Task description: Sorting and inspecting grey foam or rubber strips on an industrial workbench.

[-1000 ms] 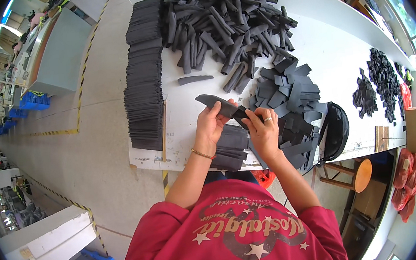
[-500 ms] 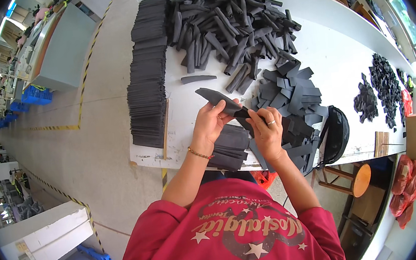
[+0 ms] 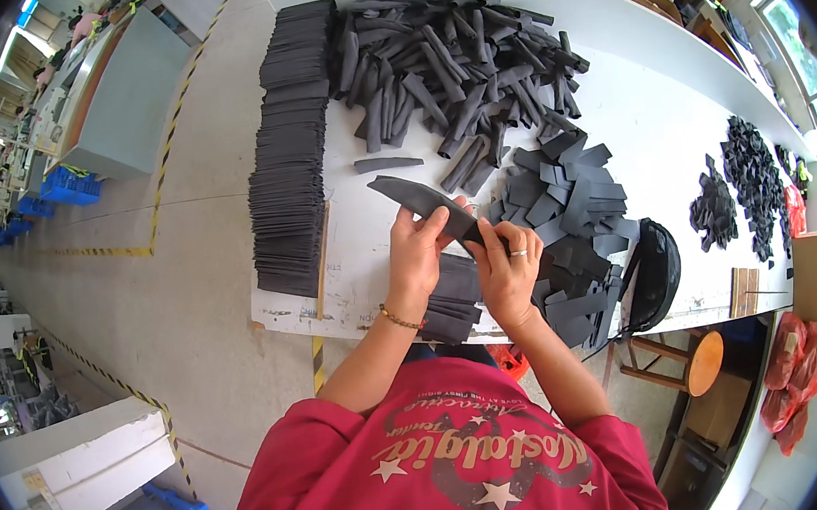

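Observation:
Both hands hold a long, flat black fabric sleeve (image 3: 411, 195) above the table's near edge. My left hand (image 3: 420, 254) is closed around its middle, thumb on top, and the far end points up to the left. At the near end, my right hand (image 3: 510, 270) pinches it between thumb and fingers. Whether anything is inside the sleeve, I cannot tell. Beneath the hands lies a short stack of flat black pieces (image 3: 454, 302), partly hidden. Right of my right hand spreads a loose pile of flat black rectangular pieces (image 3: 575, 195).
A long row of tightly stacked black pieces (image 3: 291, 158) runs along the table's left side. Curled black sleeves (image 3: 449, 64) are heaped at the back, with one single sleeve (image 3: 388, 164) apart. A black mesh bag (image 3: 656, 275) sits at the right edge, near a wooden stool (image 3: 703, 364).
My right hand has moved slightly left and closer to my left hand along the sleeve. The sleeve's far end has shifted a little left. Both hands keep their hold.

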{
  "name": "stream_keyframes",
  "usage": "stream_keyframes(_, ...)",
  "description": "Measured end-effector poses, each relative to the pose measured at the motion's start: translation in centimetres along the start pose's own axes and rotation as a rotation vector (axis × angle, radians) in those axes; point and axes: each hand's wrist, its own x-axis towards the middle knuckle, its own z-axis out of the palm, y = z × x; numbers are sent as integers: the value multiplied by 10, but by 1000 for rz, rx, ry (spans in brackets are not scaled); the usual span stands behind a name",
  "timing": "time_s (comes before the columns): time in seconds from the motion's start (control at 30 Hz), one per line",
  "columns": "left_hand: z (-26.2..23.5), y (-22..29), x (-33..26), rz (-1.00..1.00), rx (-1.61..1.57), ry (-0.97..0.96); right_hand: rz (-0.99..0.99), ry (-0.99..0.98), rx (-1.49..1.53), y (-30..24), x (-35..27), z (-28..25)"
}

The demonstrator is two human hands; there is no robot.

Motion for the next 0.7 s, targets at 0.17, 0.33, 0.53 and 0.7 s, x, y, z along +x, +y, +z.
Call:
stream_keyframes(0.17,6,5,-4,-11,-68,-38,47,-96,129,-10,3,2)
stream_keyframes(0.33,-7,-4,11,-20,-138,-164,111,-230,210,-13,-11,0)
stream_keyframes(0.53,-10,-16,0,5,-155,-99,28,-322,339,0,-21,-1)
stream_keyframes(0.7,-9,-23,-12,-77,-264,-102,-8,-347,341,-13,-3,5)
